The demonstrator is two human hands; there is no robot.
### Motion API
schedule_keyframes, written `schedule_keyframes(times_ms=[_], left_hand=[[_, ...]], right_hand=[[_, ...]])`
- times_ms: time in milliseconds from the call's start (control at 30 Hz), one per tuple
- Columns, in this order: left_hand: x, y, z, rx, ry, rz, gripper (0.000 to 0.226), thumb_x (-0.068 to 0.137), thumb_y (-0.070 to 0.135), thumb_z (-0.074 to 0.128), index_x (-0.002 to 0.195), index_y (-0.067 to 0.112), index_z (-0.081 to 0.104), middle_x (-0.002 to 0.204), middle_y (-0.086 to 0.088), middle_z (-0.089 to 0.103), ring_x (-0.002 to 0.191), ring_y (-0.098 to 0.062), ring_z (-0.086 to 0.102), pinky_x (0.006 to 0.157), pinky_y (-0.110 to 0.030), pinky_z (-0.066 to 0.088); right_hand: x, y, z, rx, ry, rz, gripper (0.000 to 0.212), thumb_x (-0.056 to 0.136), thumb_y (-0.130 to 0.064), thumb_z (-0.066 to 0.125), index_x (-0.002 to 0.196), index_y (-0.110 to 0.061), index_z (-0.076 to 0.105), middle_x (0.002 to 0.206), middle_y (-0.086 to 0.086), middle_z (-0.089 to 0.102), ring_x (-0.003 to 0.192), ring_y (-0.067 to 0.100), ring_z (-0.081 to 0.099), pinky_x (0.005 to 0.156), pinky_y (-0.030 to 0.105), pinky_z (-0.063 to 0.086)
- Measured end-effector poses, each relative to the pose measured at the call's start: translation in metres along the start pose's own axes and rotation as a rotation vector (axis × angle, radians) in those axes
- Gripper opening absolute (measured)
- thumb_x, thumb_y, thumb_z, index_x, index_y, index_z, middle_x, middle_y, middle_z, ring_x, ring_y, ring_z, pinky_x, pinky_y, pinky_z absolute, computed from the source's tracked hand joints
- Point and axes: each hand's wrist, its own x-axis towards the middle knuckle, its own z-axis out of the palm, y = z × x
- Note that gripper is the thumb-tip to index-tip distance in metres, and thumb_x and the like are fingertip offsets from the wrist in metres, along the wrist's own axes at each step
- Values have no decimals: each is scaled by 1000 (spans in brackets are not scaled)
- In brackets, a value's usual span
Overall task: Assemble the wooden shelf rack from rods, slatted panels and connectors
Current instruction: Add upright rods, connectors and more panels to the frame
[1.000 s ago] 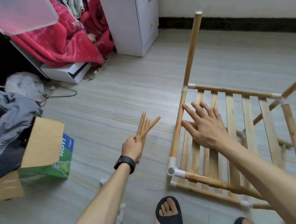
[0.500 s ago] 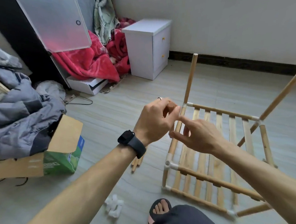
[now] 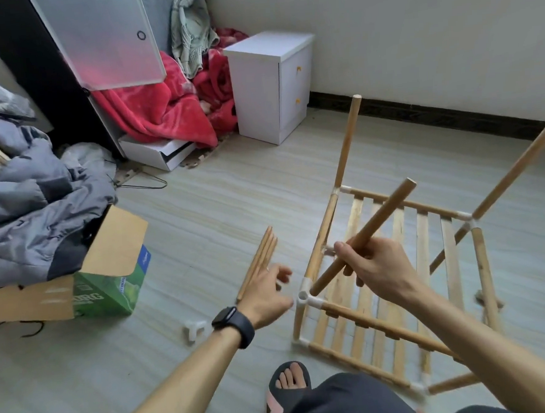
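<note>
Above the floor-laid rack frame (image 3: 367, 322), right hand (image 3: 380, 263) grips a rod (image 3: 385, 213), long axis rising rightward, lower end by a white corner connector (image 3: 304, 297); left hand (image 3: 265, 297), grip open, near spare rods (image 3: 258, 260).

floor: pale grey-green wood-grain plank floor (image 3: 216, 203) | wall: plain off-white wall (image 3: 414, 38) with dark skirting board (image 3: 418, 111), far beyond the right-hand fingers (image 3: 347, 249) | furniture: white two-drawer cabinet (image 3: 270, 88) against that wall, up-left of the fingers | red fleece blanket (image 3: 163, 114) heaped left of the cabinet | light: soft, even
</note>
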Motion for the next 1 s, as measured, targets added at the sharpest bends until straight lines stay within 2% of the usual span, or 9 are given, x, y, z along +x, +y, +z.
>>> schedule_keyframes(times_ms=[100, 167, 233, 400, 500, 600, 700, 833, 1000], left_hand=[[-2, -29, 27, 76, -215, -30, 48, 87, 35, 65, 134, 33, 54, 133, 8, 57, 119, -10, 52, 88, -22, 46], [2, -33, 37, 154, -192, 15, 38, 93, 54, 55, 126, 36, 58, 121, 8, 65, 106, -9, 59, 72, -18, 42], [6, -35, 43, 328, -139, 73, 39, 97, 63, 41, 120, 36, 57, 99, 7, 67, 85, -12, 62, 60, -25, 41], [9, -43, 49, 475, -56, 167, 27, 102, 57, 36, 111, 34, 48, 69, 11, 50, 66, -15, 53, 52, -27, 32], [11, -47, 48, 483, -22, 190, 24, 103, 54, 38, 111, 35, 49, 60, 19, 38, 58, -8, 43, 48, -23, 25], [11, -49, 48, 483, -24, 197, 27, 102, 58, 35, 111, 36, 48, 60, 15, 40, 57, -8, 43, 49, -25, 25], [12, -49, 47, 497, -48, 189, 31, 101, 61, 34, 113, 35, 48, 64, 11, 45, 63, -16, 50, 51, -28, 29], [10, -44, 46, 551, -100, 186, 35, 102, 58, 34, 118, 29, 48, 65, 8, 44, 65, -18, 52, 51, -28, 29], [7, -42, 47, 513, -124, 166, 39, 99, 64, 32, 118, 33, 47, 80, 0, 61, 71, -21, 58, 53, -29, 35]], right_hand=[[-2, 3, 7, 42, -33, 7, 23, 94, -35, 69, 93, -12, 74, 73, -3, 75, 59, 15, 71, 53, 21, 55], [-1, 4, 12, 39, -52, 3, 23, 93, -37, 70, 92, -14, 74, 74, -4, 75, 58, 15, 71, 53, 21, 55], [0, 3, 17, -20, -60, -11, 24, 93, -41, 69, 90, -18, 74, 73, -7, 75, 57, 12, 71, 54, 21, 55], [7, -8, 28, -442, -176, -326, 29, 94, -56, 55, 76, -37, 68, 69, -15, 67, 64, 3, 65, 57, 22, 53], [8, -13, 39, -517, -241, -452, 34, 97, -49, 56, 72, -31, 71, 60, -20, 60, 65, -1, 62, 58, 13, 46], [7, -14, 42, -509, -220, -414, 32, 97, -47, 60, 68, -35, 67, 56, -19, 57, 67, -1, 62, 60, 9, 41], [7, -15, 46, -492, -202, -409, 39, 97, -41, 65, 61, -45, 51, 52, -20, 52, 65, 0, 60, 61, 9, 41], [4, -15, 48, -495, -204, -385, 30, 97, -43, 64, 67, -40, 57, 55, -20, 53, 67, 0, 60, 57, 10, 40], [-1, -14, 44, -517, -230, -304, 34, 95, -54, 55, 62, -48, 54, 62, -18, 59, 76, -2, 61, 59, 10, 41]])
